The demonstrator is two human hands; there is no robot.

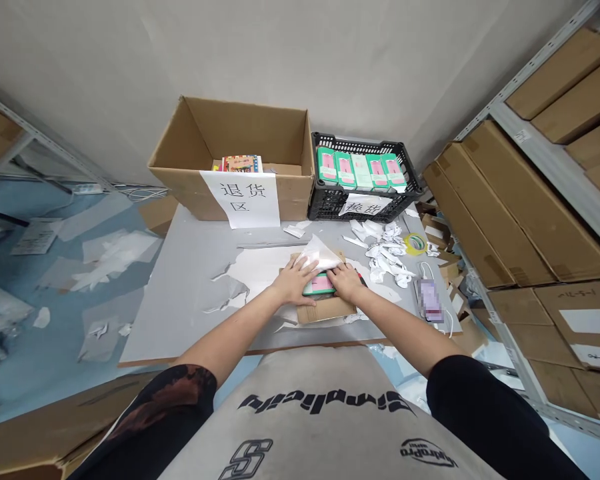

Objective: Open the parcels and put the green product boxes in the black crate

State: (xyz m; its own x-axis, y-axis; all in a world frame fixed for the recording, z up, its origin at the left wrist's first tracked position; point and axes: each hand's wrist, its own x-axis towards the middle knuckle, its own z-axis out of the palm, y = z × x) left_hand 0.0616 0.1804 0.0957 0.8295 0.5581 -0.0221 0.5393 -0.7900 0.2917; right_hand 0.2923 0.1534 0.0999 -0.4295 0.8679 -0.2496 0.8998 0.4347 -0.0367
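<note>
- From the head view, we look down at a flat green-and-pink box (pixel 317 285) lying near the front edge of the grey tabletop (pixel 180 287), on a brown cardboard sheet (pixel 326 310).
- A translucent white plastic film (pixel 320 255) covers the box's upper part and rises in a loose peak; its pink face and green edge show below.
- Our left hand (pixel 294 280) lies flat on the film and cardboard at the box's left side.
- Our right hand (pixel 345 281) rests on the box's right end. The hands are close together but not touching, and neither looks clamped.
- Behind them stand an open cardboard carton (pixel 230 133) with a paper sign (pixel 240 198), and a black plastic crate (pixel 360 203) holding a row of green-and-pink boxes (pixel 361 168).
- To the right lie crumpled white paper (pixel 385 253), a yellow tape roll (pixel 415 243), and a blurred phone (pixel 429 300).
</note>
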